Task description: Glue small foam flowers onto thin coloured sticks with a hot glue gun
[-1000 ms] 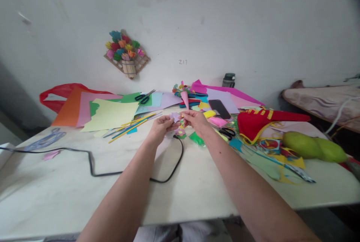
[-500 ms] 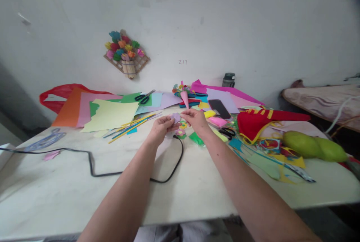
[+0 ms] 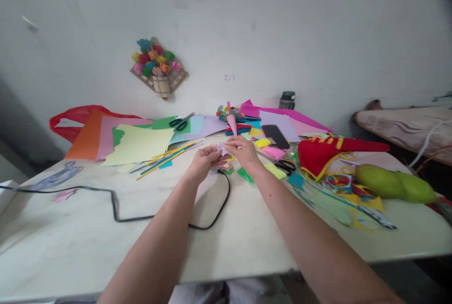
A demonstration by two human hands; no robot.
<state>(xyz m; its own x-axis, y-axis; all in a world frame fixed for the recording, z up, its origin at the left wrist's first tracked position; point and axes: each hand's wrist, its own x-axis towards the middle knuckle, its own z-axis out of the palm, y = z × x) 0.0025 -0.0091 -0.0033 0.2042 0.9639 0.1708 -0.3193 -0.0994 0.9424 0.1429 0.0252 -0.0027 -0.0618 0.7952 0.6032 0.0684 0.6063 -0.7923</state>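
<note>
A small purple paper flower (image 3: 221, 149) is pinched at its left side by my left hand (image 3: 205, 163), above the middle of the table. My right hand (image 3: 244, 152) has its thumb and forefinger pressed together at the flower's right edge. Whatever those fingertips hold, if anything, is too small to make out. Just below the hands lie a pink flower piece with a green one (image 3: 227, 167) and a bit of yellow, partly covered by my fingers. Behind them stands a pink paper cone (image 3: 232, 124) topped with small coloured flowers.
Coloured paper sheets (image 3: 141, 143) and black-handled scissors (image 3: 181, 122) lie at the back left. A black cable (image 3: 134, 219) crosses the table in front. To the right are a phone (image 3: 275, 136), clay packets (image 3: 273, 152), more scissors (image 3: 285, 167), red cloth (image 3: 318, 155) and green fruit (image 3: 393, 184).
My right hand has shifted slightly left, and its fingertips now meet the purple flower's edge. The flower is more covered by fingers. My left hand stays nearly in place.
</note>
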